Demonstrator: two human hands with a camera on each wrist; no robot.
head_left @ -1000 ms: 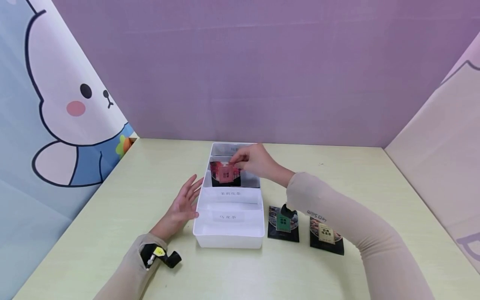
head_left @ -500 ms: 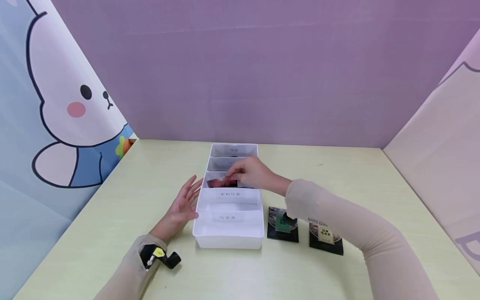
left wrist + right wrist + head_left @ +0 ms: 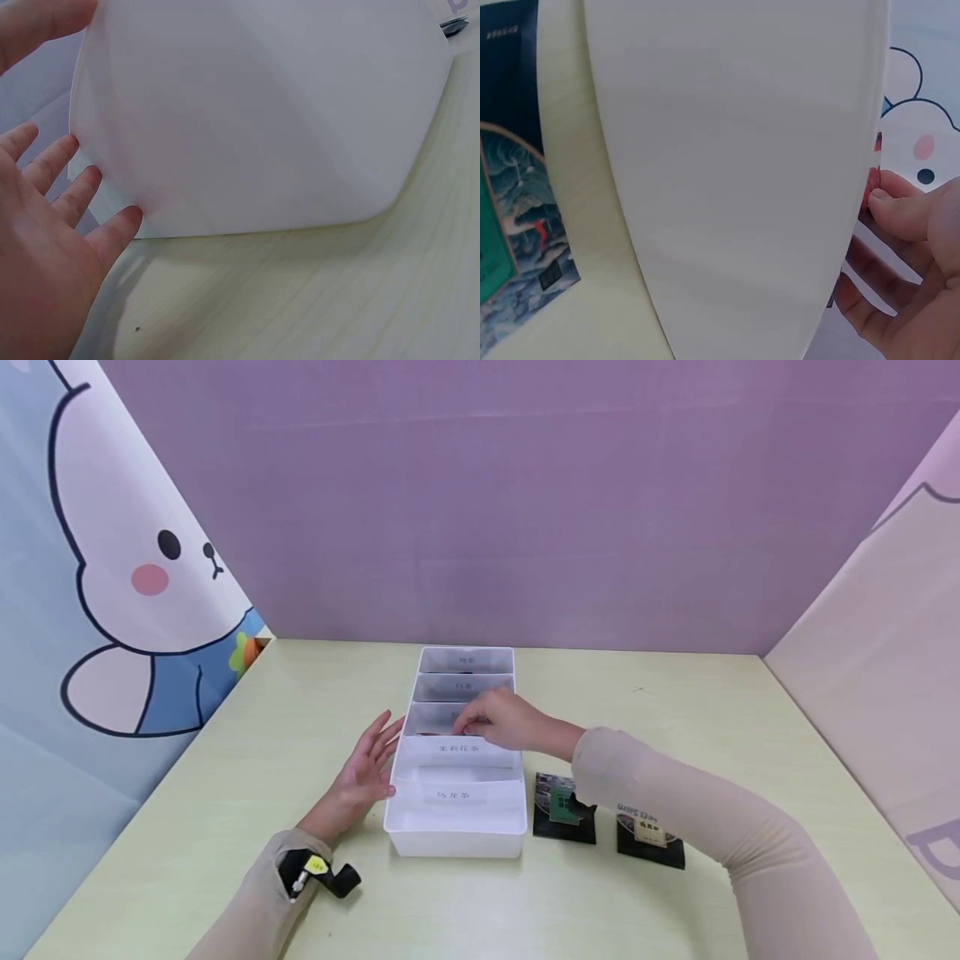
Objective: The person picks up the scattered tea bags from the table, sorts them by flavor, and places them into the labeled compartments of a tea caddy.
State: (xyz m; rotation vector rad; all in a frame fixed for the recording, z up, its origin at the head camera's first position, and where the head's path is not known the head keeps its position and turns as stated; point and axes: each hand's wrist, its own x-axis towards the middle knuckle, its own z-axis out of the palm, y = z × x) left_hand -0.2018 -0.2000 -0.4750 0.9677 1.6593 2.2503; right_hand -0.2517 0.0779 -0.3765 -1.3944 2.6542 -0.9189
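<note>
A long white divided box with paper labels on its dividers stands on the table. My right hand reaches over its right rim into the middle compartment and pinches a red-and-black tea packet between thumb and fingers. Most of that packet is hidden down in the compartment; a thin red edge shows in the head view. On the box's left side, my left hand steadies the wall with spread, fairly straight fingers, their tips touching it in the left wrist view.
Right of the box lie a tea packet with a green label and another with a cream label, both under or near the right sleeve. A purple backdrop rises behind the table, with printed cloths at both sides.
My right hand has lowered the red tea packet from above the box into the middle compartment, shifting slightly toward me. The left hand and the other packets stay in place.
</note>
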